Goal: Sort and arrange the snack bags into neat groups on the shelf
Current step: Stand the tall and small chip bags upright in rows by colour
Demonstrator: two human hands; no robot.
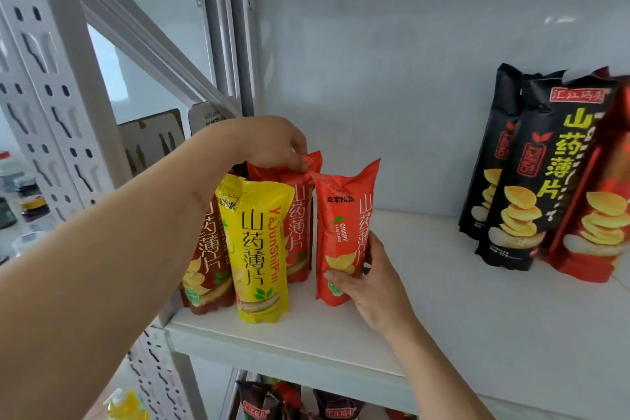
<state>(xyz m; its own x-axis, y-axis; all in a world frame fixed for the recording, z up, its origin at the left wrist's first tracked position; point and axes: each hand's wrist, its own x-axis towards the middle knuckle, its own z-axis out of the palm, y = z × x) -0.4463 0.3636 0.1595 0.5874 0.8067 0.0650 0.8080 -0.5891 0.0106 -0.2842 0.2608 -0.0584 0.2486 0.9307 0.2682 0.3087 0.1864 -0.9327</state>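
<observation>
On the white shelf point(443, 300) stand several small yam-crisp bags at the left. My right hand point(370, 278) grips the lower part of an upright orange-red bag point(344, 215). My left hand point(272, 145) reaches over the group and pinches the top edge of a second orange-red bag point(300, 215) behind. A yellow bag point(259, 249) stands in front, and a brown-red bag point(208, 259) is at its left, partly hidden by my forearm.
At the right of the shelf lean two tall black bags point(531, 174) and a tall red bag point(600, 208). White perforated uprights point(44, 85) frame the left side. A lower shelf holds more dark bags point(272, 402). A yellow bottle point(128, 406) stands below left.
</observation>
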